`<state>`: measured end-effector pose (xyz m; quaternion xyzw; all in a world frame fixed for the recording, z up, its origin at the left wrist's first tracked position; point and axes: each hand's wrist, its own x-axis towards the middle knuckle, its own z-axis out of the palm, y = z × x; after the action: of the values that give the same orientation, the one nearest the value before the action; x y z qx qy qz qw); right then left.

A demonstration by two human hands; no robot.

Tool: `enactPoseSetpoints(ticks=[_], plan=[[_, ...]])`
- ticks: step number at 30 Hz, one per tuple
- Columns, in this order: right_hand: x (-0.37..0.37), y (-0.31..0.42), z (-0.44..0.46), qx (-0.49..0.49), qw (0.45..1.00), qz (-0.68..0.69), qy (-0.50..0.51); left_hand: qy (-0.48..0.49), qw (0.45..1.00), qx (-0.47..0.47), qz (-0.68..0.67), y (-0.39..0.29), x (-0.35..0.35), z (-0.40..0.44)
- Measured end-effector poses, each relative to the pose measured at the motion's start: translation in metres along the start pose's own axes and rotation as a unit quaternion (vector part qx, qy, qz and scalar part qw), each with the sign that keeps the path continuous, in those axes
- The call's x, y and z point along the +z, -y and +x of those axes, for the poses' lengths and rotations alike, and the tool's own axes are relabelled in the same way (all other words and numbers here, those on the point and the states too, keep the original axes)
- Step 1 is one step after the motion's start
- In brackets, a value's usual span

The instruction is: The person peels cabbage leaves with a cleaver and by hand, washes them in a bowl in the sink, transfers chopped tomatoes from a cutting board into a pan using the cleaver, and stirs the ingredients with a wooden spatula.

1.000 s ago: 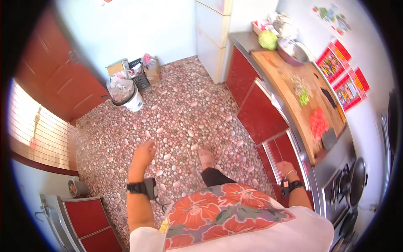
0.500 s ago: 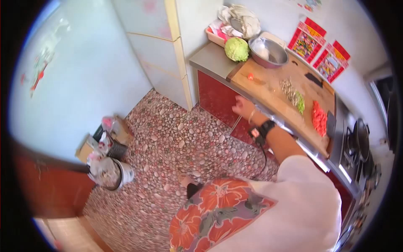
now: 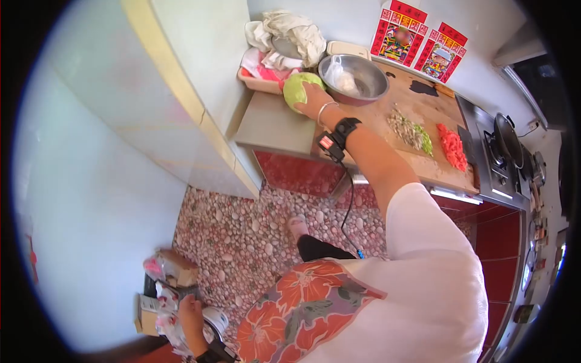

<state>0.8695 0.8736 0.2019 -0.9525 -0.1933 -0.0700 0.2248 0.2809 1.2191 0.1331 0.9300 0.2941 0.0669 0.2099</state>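
Note:
My right hand (image 3: 315,101) grips a round pale-green cabbage (image 3: 296,91) at the far left of the counter, its fingers spread over the near side. Just right of the cabbage stands a metal bowl (image 3: 374,91) with a white bundle in a clear plastic bag (image 3: 344,80) inside. My left hand (image 3: 190,313) hangs low at the lower left, above or beside some bags and a bin; its fingers are mostly hidden. On the wooden cutting board (image 3: 445,109) lie chopped pale pieces (image 3: 404,128), chopped green pieces (image 3: 426,144) and red pieces (image 3: 452,148).
A pink basket (image 3: 260,83) with cloths stands behind the cabbage. On the right are a gas stove (image 3: 497,175) and a dark wok (image 3: 507,140). A tall pale cabinet (image 3: 181,103) rises at the left. Boxes (image 3: 147,308) and a white bin (image 3: 216,319) stand on the pebble-patterned floor.
My right hand has gone from in front of the counter up to the cabbage and taken hold of it. My left hand has come into view. The head view has shifted nearer the counter.

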Motion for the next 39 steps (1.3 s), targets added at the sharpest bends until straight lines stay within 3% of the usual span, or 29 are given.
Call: enactPoseSetpoints(ticks=[4, 7, 10, 13, 15, 16, 18, 20, 23, 29, 32, 35, 39], plan=[[0.008, -0.005, 0.079, -0.015, 0.992, -0.127, 0.016, 0.09, 0.995, 0.03, -0.036, -0.091, 0.008, 0.103], [0.023, 0.001, 0.09, -0.001, 0.977, -0.214, -0.004, 0.102, 0.985, 0.126, -0.051, -0.141, 0.028, 0.168], [-0.009, 0.026, 0.06, -0.111, 0.983, -0.124, 0.084, 0.177, 0.968, 0.157, -0.084, -0.184, 0.051, 0.232], [0.001, -0.009, 0.065, -0.11, 0.985, 0.023, -0.128, 0.184, 0.948, 0.232, -0.117, -0.218, 0.083, 0.29], [0.038, -0.035, 0.07, -0.016, 0.991, 0.108, -0.078, 0.233, 0.934, 0.205, -0.178, -0.254, 0.1, 0.325], [0.054, -0.042, 0.063, 0.033, 0.987, 0.15, -0.051, 0.264, 0.918, 0.176, -0.236, -0.275, 0.109, 0.341], [0.078, -0.035, 0.039, 0.091, 0.968, 0.222, 0.076, 0.382, 0.807, -0.048, -0.447, -0.307, 0.13, 0.359], [0.104, -0.021, 0.02, 0.145, 0.918, 0.321, 0.182, 0.458, 0.736, -0.022, -0.498, -0.318, 0.158, 0.375], [0.078, 0.019, -0.004, 0.205, 0.838, 0.491, 0.123, 0.479, 0.664, -0.023, -0.574, -0.326, 0.158, 0.381], [0.07, 0.053, -0.035, 0.202, 0.748, 0.632, 0.017, 0.517, 0.635, 0.027, -0.573, -0.329, 0.136, 0.393], [0.076, 0.049, -0.036, 0.14, 0.746, 0.65, -0.051, 0.482, 0.688, 0.168, -0.515, -0.329, 0.14, 0.412], [0.064, 0.048, -0.03, 0.174, 0.81, 0.558, -0.046, 0.479, 0.709, 0.259, -0.449, -0.329, 0.149, 0.433], [0.074, 0.04, -0.029, 0.158, 0.894, 0.42, -0.015, 0.434, 0.771, 0.265, -0.385, -0.335, 0.147, 0.43]])
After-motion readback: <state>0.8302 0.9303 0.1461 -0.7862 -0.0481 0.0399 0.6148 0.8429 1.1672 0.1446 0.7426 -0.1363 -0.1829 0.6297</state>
